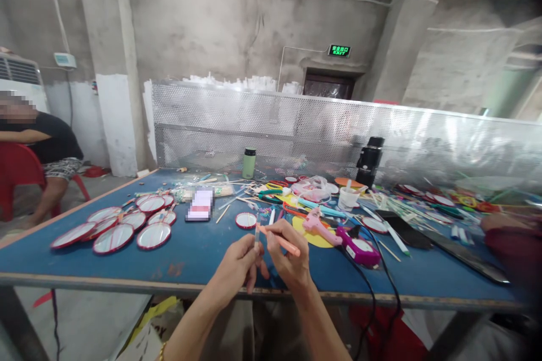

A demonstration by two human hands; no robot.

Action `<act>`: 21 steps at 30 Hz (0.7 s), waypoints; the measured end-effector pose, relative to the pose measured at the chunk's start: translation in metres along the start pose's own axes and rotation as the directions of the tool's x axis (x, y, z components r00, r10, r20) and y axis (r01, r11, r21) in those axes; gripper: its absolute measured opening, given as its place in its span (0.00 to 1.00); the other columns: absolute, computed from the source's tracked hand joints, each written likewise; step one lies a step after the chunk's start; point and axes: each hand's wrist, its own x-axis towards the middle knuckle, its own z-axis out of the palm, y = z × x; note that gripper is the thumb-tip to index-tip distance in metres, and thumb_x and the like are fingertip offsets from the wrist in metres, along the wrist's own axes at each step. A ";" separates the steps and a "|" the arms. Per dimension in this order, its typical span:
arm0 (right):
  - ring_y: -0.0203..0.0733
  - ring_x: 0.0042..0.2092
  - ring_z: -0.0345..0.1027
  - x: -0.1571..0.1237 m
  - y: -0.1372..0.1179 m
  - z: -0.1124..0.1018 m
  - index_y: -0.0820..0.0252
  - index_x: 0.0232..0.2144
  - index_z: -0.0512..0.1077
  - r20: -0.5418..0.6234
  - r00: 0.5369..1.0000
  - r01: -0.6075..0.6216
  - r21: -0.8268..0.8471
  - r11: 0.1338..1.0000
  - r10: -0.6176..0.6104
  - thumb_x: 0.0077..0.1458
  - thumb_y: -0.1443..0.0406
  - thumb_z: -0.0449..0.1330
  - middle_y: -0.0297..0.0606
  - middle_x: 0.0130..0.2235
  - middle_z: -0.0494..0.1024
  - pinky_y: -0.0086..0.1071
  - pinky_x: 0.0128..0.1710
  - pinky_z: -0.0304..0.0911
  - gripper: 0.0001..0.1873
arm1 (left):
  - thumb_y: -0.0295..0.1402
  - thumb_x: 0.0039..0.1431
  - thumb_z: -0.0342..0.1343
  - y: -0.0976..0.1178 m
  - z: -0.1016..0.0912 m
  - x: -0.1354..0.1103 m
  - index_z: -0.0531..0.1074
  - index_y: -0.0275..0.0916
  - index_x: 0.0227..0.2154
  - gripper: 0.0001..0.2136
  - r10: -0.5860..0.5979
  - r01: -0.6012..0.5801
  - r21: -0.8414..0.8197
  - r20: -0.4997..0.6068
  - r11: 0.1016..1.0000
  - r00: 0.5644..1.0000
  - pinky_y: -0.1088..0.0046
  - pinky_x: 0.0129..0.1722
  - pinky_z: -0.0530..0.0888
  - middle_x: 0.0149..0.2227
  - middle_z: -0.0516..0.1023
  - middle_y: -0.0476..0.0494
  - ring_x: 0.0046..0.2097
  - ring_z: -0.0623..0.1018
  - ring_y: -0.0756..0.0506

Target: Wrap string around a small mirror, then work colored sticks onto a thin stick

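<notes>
My left hand [237,261] pinches a thin, pale strip [257,233], held upright above the front of the table. In my right hand [289,254] is an orange pen-shaped tool [290,246], gripped like a pen. Its tip points left and meets, or nearly meets, the upper part of the strip; which of the two I cannot tell. Just behind my hands lies a small round mirror with a red rim [246,220]. A white pen-like stick [272,216] is close behind my right hand.
Several red-rimmed round mirrors [113,238] lie piled at left, near a phone [199,205]. A pink glue gun [322,227] rests right of my hands, beside a purple device [359,248] with cables. Behind stand a green bottle [249,164] and black flask [369,163]. A person [51,138] sits far left.
</notes>
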 end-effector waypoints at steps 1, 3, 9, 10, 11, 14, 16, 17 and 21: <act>0.36 0.28 0.65 0.000 0.000 0.000 0.59 0.30 0.72 0.002 1.000 0.002 -0.001 1.000 -0.002 0.56 0.70 0.54 0.35 0.27 0.72 0.30 0.29 0.62 0.07 | 0.46 0.61 0.46 0.000 0.000 0.000 0.64 0.37 0.29 0.16 0.002 -0.002 0.001 0.000 1.000 1.000 0.79 0.14 0.50 0.14 0.69 0.54 0.11 0.61 0.55; 0.36 0.29 0.65 0.000 0.001 0.001 0.59 0.30 0.72 -0.015 1.000 -0.001 -0.007 1.000 0.001 0.56 0.70 0.54 0.35 0.28 0.72 0.30 0.29 0.62 0.07 | 0.46 0.61 0.46 0.001 0.001 0.000 0.64 0.38 0.28 0.16 -0.001 0.001 0.006 -0.002 1.000 1.000 0.79 0.14 0.50 0.12 0.66 0.55 0.11 0.59 0.55; 0.35 0.28 0.64 -0.001 0.004 0.002 0.60 0.30 0.72 -0.018 1.000 -0.009 -0.026 1.000 0.009 0.56 0.70 0.54 0.34 0.27 0.71 0.30 0.28 0.61 0.07 | 0.44 0.61 0.46 0.000 0.001 0.001 0.63 0.38 0.28 0.14 -0.016 0.016 -0.002 -0.004 1.000 1.000 0.79 0.13 0.49 0.13 0.67 0.55 0.11 0.59 0.55; 0.35 0.28 0.64 -0.001 0.004 0.001 0.60 0.30 0.72 -0.023 1.000 -0.009 -0.032 0.999 0.008 0.56 0.71 0.54 0.34 0.27 0.71 0.30 0.28 0.61 0.07 | 0.44 0.61 0.46 0.000 0.000 0.001 0.62 0.38 0.29 0.14 -0.016 0.016 -0.005 -0.005 1.000 1.000 0.79 0.13 0.50 0.14 0.68 0.54 0.11 0.60 0.55; 0.35 0.28 0.64 -0.002 0.004 0.001 0.60 0.30 0.72 -0.033 0.999 -0.008 -0.039 0.999 0.007 0.56 0.71 0.54 0.34 0.27 0.71 0.30 0.29 0.61 0.07 | 0.44 0.62 0.46 -0.001 0.000 0.001 0.62 0.38 0.29 0.14 -0.015 0.015 -0.008 -0.003 1.000 1.000 0.79 0.13 0.50 0.15 0.69 0.54 0.11 0.61 0.55; 0.36 0.28 0.65 -0.002 0.004 0.000 0.60 0.30 0.71 -0.070 0.998 -0.012 -0.049 0.999 0.008 0.55 0.71 0.54 0.34 0.27 0.71 0.30 0.29 0.61 0.06 | 0.43 0.62 0.45 -0.001 -0.001 0.001 0.61 0.38 0.29 0.13 -0.009 0.009 -0.021 0.005 1.000 1.000 0.80 0.13 0.50 0.17 0.72 0.52 0.11 0.61 0.56; 0.36 0.28 0.65 -0.002 0.004 0.000 0.60 0.31 0.72 -0.076 0.997 -0.010 -0.043 0.999 0.007 0.55 0.71 0.54 0.34 0.27 0.71 0.30 0.29 0.62 0.06 | 0.42 0.62 0.44 -0.002 -0.001 0.001 0.61 0.38 0.30 0.13 -0.006 0.006 -0.023 0.007 1.000 1.000 0.80 0.13 0.50 0.19 0.73 0.51 0.11 0.62 0.56; 0.36 0.28 0.65 -0.002 0.004 0.000 0.60 0.31 0.72 -0.069 0.998 -0.007 -0.041 0.999 0.005 0.55 0.71 0.54 0.34 0.27 0.72 0.30 0.29 0.62 0.07 | 0.42 0.62 0.44 -0.002 -0.001 0.001 0.61 0.38 0.30 0.13 -0.006 0.006 -0.022 0.007 1.000 1.000 0.80 0.13 0.50 0.19 0.73 0.51 0.11 0.62 0.56; 0.36 0.28 0.65 -0.001 0.003 0.000 0.60 0.30 0.72 -0.055 0.998 0.000 -0.060 0.998 -0.004 0.56 0.70 0.54 0.34 0.27 0.72 0.30 0.29 0.61 0.07 | 0.42 0.62 0.45 -0.005 -0.001 0.002 0.61 0.38 0.30 0.12 -0.001 0.001 -0.017 0.001 1.000 1.000 0.80 0.13 0.50 0.20 0.74 0.50 0.12 0.64 0.56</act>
